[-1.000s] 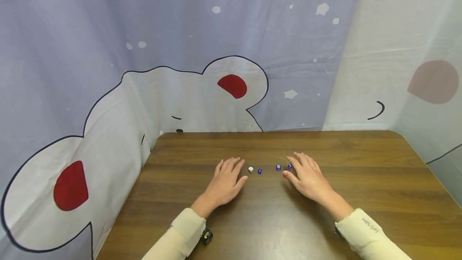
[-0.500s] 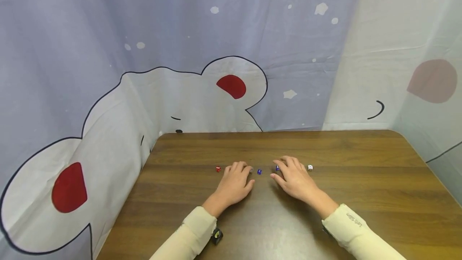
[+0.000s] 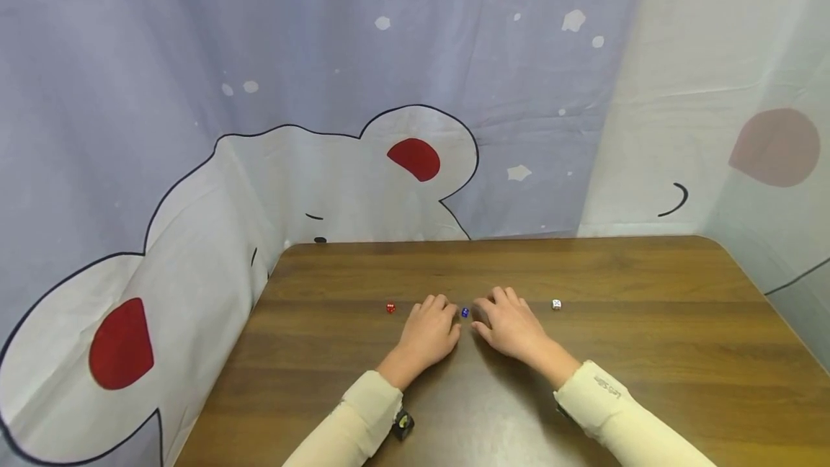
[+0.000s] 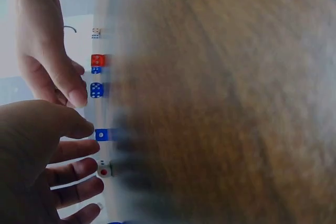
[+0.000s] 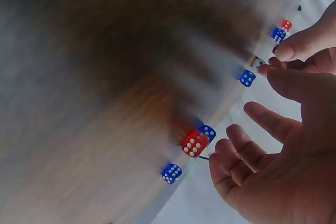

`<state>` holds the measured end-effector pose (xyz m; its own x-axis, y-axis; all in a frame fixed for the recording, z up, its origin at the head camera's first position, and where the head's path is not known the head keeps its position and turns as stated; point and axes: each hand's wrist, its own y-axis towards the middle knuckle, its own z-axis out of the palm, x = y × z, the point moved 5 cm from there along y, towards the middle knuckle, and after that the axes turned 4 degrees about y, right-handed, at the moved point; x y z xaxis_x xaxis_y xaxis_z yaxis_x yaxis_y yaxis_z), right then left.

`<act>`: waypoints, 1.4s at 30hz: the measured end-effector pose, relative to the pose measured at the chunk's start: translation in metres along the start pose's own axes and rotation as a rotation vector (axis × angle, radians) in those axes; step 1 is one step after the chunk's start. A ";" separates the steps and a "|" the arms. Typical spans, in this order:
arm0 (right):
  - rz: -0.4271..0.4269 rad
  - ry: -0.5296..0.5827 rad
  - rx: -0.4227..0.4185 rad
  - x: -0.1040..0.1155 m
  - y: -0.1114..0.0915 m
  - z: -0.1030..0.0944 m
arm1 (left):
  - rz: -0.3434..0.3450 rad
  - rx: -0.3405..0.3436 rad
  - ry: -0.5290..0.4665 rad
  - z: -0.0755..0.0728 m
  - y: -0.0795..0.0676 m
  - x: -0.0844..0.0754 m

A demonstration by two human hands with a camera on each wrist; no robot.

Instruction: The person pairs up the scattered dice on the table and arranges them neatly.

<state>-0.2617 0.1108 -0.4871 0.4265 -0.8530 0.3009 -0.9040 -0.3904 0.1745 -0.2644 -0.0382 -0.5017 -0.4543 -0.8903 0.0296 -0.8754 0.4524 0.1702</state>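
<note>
Bringing the left hand (image 3: 428,331) and right hand (image 3: 512,326) closer together than half a second ago, flanking one blue die (image 3: 465,313) between. Keeping both sets of fingers (image 4: 81,170) parted and loosely bent, gripping nothing. Leaving the red die (image 3: 390,307) and white die (image 3: 556,304) lying unmoved farther out on either side. Having worktop (image 3: 648,366) stretching well beyond, out to the far edge (image 3: 583,240).

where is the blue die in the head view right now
In the head view, the blue die lies on the table in the narrow gap between the left hand and the right hand.
</note>
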 end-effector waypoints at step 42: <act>0.010 0.033 0.041 0.013 0.019 0.017 | -0.042 -0.052 -0.011 0.002 0.011 -0.001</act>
<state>-0.2741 0.0860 -0.4961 0.4172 -0.8454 0.3335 -0.9086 -0.3960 0.1329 -0.2737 -0.0324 -0.5022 -0.4193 -0.9078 0.0102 -0.8842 0.4109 0.2221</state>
